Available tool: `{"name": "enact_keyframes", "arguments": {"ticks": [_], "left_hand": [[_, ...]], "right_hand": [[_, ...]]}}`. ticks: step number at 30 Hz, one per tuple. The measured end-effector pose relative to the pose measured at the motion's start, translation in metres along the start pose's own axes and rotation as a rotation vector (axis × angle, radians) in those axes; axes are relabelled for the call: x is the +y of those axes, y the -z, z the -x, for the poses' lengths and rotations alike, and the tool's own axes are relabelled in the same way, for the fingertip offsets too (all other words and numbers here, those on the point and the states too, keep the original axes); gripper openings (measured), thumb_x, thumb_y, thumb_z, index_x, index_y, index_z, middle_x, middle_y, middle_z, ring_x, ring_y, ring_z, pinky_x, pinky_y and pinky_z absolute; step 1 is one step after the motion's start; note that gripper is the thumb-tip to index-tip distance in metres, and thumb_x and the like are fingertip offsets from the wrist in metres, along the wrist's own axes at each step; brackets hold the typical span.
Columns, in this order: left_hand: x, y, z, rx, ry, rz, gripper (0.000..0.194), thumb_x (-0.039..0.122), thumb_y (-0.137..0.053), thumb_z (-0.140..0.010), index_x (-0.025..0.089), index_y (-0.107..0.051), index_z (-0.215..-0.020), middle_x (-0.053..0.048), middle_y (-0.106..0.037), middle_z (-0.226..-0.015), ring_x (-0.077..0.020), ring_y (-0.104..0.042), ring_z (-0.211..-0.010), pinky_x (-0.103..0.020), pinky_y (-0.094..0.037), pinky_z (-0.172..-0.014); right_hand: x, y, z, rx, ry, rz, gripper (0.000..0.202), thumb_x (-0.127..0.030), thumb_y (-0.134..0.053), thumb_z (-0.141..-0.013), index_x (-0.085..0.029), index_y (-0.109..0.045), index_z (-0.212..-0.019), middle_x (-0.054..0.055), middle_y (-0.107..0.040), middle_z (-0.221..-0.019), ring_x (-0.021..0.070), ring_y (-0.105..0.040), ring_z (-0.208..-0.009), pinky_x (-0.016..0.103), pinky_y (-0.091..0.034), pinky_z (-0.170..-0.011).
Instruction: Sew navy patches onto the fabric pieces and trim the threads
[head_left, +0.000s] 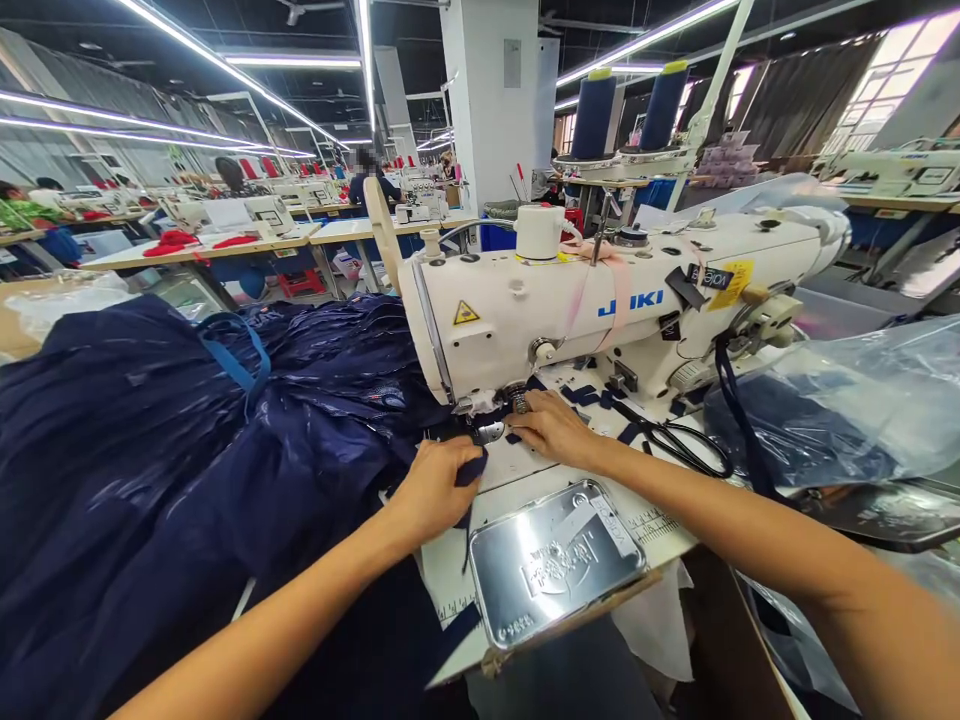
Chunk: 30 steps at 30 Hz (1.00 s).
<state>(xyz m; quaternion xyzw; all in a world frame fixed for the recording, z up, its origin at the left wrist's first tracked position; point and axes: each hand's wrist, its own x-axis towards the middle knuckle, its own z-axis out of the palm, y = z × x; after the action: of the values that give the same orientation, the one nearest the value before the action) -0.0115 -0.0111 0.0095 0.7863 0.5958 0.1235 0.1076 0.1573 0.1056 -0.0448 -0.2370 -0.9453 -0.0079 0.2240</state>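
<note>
A white sewing machine [487, 320] stands in front of me. My left hand [435, 485] is just left of its needle area, fingers closed on navy fabric [471, 468] whose edge shows beside the thumb. Close to the presser foot [491, 432], on its right, is my right hand [559, 430]. Its fingers are bent together at a dark bit beside the needle area; what they pinch is too small to make out. A large heap of navy garments [300, 480], tied with a blue strap [240, 372], spreads to the left of the machine.
Black scissors [682, 445] and dark scraps [589, 395] lie right of the needle. A metal tin lid [555, 565] rests on the front edge. Clear plastic bags [862, 400] sit at right; thread cones [592, 115] stand behind. People and other machines fill the background.
</note>
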Motion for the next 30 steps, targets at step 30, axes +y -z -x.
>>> {"name": "enact_keyframes", "arguments": {"ticks": [30], "left_hand": [[-0.023,-0.044,0.023,0.095,-0.290,-0.447,0.031,0.012,-0.045,-0.078,0.011,-0.057,-0.107,-0.012,-0.051,-0.127,-0.0252,-0.052,-0.103,-0.038,-0.043,-0.082]], "right_hand": [[-0.029,-0.006,-0.033,-0.281,-0.082,-0.243,0.015,-0.006,-0.051,-0.078,-0.015,-0.053,-0.066,-0.001,-0.053,-0.065,0.0113,-0.048,-0.063,0.022,-0.034,-0.058]]}}
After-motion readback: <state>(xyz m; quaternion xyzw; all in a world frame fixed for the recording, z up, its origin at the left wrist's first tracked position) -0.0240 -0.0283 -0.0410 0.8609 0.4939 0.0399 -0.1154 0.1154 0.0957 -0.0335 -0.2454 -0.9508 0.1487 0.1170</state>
